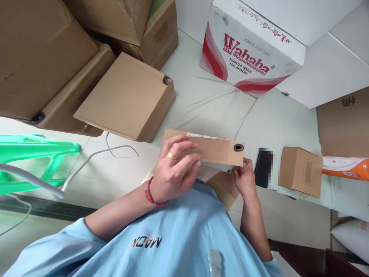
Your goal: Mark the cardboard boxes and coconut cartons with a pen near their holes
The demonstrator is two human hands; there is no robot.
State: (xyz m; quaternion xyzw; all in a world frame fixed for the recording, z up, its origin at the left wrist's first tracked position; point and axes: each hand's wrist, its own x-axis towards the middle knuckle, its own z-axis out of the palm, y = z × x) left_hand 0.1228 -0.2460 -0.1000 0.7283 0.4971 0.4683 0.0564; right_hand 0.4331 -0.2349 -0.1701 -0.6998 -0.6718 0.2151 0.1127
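While our cardboard box (215,149) stands behind a loosely curled left hand (178,167), right hand (243,177) near its lower corner (whether either clamps it, we cannot tell), before the blue shirt (187,234), we list one hazard: a drop, from slack hold.

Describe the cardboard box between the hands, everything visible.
The cardboard box is plain brown, showing one long narrow face, with a darker rectangular patch and a dark-rimmed hole near its right end. A white printed strip runs along its far edge; the print is unreadable. It sits in front of the blue shirt, right end lower in the picture. The left hand covers its left part; the right hand is at the near right corner, contact unclear.
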